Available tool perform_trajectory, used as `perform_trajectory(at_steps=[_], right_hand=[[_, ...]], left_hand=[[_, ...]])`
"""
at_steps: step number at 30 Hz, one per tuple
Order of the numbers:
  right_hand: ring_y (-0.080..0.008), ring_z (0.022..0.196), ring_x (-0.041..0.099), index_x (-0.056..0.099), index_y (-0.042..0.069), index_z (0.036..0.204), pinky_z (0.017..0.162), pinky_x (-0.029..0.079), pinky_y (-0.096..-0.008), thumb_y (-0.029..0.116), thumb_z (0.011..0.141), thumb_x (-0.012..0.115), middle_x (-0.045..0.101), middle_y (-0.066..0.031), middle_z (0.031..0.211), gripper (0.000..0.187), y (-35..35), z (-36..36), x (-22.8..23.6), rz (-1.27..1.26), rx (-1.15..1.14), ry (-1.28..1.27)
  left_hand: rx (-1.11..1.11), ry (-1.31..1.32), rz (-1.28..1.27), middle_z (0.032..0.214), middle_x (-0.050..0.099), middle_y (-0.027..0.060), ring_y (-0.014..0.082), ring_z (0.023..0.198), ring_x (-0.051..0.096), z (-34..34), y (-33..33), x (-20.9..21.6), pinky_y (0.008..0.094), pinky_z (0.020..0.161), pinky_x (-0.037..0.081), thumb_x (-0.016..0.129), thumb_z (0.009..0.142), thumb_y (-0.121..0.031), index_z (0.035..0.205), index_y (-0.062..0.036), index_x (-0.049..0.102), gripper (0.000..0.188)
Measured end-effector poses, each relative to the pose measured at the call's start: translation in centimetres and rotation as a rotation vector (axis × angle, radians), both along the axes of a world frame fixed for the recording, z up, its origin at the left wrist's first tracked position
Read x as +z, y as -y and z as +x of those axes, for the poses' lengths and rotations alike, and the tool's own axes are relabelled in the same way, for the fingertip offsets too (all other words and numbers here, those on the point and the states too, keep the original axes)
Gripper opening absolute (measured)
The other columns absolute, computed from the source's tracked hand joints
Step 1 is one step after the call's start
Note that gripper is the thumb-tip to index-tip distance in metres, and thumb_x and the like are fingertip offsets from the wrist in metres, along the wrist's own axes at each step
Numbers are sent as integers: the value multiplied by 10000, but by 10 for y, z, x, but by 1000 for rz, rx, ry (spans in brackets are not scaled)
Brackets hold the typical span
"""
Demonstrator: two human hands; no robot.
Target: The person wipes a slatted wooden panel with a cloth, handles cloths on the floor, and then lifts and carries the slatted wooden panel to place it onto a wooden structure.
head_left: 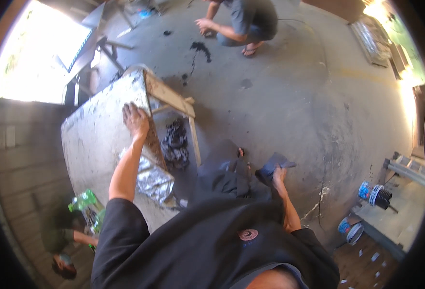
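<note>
My left hand (136, 120) lies with its fingers spread on the worn, stained top of a wooden table (97, 125). Down at my right side, my right hand (279, 175) is closed around a blue-grey cloth (272, 164), which hangs in folds from the fingers. Crumpled silver foil sheeting (154, 182) rests at the table's edge, close to my body. Below that edge, a heap of dark cloth or plastic (175, 144) sits on the floor; its exact kind cannot be made out.
Ahead, a person (251, 24) squats on the stained concrete floor. Another person (65, 241) bends at lower left beside green-and-clear plastic bottles (90, 209). Paint-type buckets (366, 190) stand by a low platform (390, 224) at right. A metal-framed stand (85, 41) is at far left.
</note>
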State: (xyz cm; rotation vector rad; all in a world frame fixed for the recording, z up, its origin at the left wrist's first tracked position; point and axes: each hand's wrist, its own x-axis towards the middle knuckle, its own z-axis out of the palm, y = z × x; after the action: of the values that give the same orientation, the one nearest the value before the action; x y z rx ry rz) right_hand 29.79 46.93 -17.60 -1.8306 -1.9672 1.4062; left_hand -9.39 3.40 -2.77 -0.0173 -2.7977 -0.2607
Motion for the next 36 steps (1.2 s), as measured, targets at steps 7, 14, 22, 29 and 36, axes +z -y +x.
perform_trajectory(at_steps=[7,14,22,29,36], right_hand=[[-295,837,576,600,-123,894,797,419,-373,282,786,587,626,-238,880,420,-7,2,13,-12,76,161],[-285,740,569,592,-133,827,743,428,-404,289,772,614,627,-229,792,426,5,-8,28,78,157,137],[-303,708,557,577,-146,801,724,427,-413,295,764,623,615,-246,762,445,-6,-2,13,69,133,168],[-301,751,577,579,-145,840,729,434,-402,260,777,604,622,-237,808,410,5,-14,36,50,79,77],[-322,839,578,573,-145,933,785,427,-407,275,792,573,614,-261,915,443,0,-15,39,-1,145,238]], left_hand=[[-4,3,48,1330,383,275,416,1257,320,-2,-8,6,464,1055,232,396,880,-260,1261,24,444,477],[12,-10,56,1349,371,258,417,1260,316,-1,-5,4,465,1059,227,397,884,-282,1278,5,440,489],[21,4,55,1352,371,256,410,1270,310,-1,-5,5,463,1070,211,385,892,-296,1284,5,438,497],[35,19,12,1350,371,260,397,1273,310,0,-4,5,446,1070,214,379,903,-284,1290,12,424,490],[42,-12,37,1360,361,249,397,1275,306,1,-9,9,450,1064,226,387,901,-273,1292,0,426,479]])
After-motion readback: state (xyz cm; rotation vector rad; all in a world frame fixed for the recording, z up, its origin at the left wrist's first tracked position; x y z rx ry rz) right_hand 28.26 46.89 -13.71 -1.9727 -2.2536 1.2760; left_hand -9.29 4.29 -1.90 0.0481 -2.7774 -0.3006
